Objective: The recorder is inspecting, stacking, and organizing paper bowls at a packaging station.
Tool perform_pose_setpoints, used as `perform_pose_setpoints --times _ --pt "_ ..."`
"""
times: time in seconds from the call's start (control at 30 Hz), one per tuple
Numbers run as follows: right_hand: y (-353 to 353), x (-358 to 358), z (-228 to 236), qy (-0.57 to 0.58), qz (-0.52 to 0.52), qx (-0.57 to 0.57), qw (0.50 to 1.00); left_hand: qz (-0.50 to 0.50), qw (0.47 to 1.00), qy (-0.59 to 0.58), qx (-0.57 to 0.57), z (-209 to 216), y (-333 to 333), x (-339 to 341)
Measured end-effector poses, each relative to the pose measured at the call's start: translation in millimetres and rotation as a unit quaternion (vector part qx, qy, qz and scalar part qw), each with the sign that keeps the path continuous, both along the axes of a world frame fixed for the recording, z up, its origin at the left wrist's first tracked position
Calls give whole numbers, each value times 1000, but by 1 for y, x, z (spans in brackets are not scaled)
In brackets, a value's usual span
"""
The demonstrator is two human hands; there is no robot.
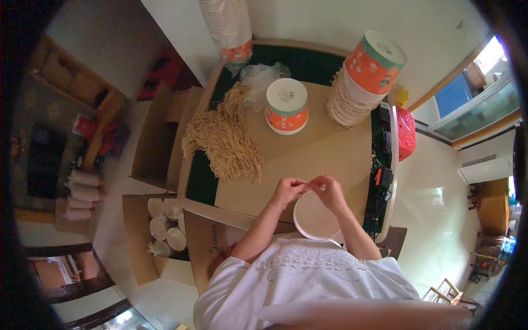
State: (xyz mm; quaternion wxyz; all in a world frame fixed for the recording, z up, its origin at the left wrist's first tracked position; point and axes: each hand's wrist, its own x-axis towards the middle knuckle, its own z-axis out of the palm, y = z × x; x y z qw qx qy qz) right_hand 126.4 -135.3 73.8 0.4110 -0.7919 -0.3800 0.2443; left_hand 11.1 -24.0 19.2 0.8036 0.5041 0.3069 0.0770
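Observation:
My left hand (pixel 290 191) and my right hand (pixel 328 192) meet at the table's near edge, fingertips pinched close together. Whatever is between the fingers is too small to make out. Just below them a round white paper tub (pixel 315 215) faces up against my body, its rim beside my right hand. Farther off, an orange, green and white paper tub (pixel 286 104) stands upside down on the cardboard sheet (pixel 308 151). To its left lies a thick bundle of tan cords (pixel 228 137).
A tall stack of nested tubs (pixel 360 82) stands at the back right, and another stack in clear plastic (pixel 228 27) at the back left. A crumpled clear bag (pixel 261 85) lies between. At lower left, a cardboard box (pixel 135 236) holds several white tubs. A red basket (pixel 405 132) is beyond the right edge.

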Motion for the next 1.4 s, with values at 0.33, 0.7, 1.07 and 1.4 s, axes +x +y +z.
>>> perform_pose_setpoints --times 0.33,0.7,1.07,1.4 --pt "4 4 -4 10 13 -6 1000 33 999 -3 20 4 -1 -1" --pt "5 1 -7 -29 17 10 999 -9 988 31 150 7 -4 0" --pt "6 2 -6 -25 13 28 999 39 990 -5 132 3 -4 1" --pt "6 2 -9 -42 11 6 999 32 961 5 276 17 -9 2"
